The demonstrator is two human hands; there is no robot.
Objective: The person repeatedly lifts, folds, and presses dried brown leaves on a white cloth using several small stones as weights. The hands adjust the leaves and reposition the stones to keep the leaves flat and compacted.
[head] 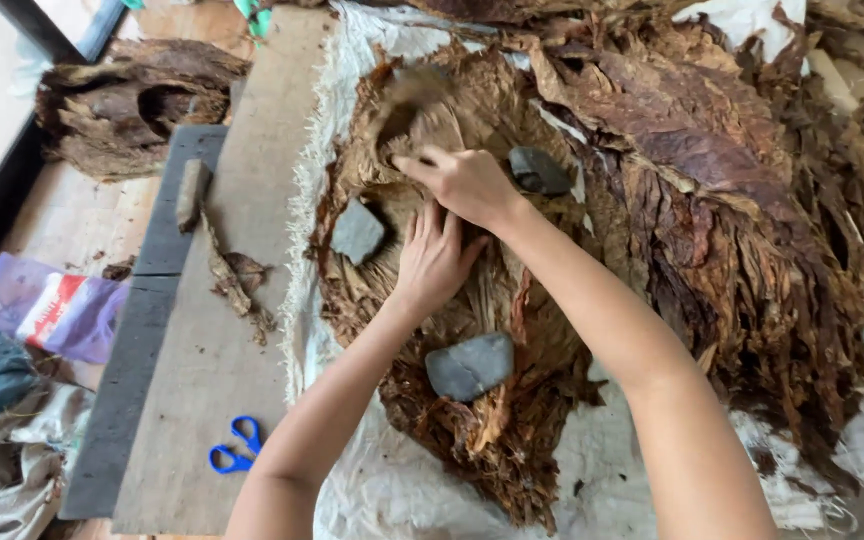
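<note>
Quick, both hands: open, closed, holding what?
Left hand: open, flat on the dried leaves.
Right hand: closed on a blurred leaf.

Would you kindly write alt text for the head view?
Two bare hands, left hand and right hand, press flat a pile of dried brown leaves weighted by grey stones on white sacking; blue scissors lie nearby.
</note>
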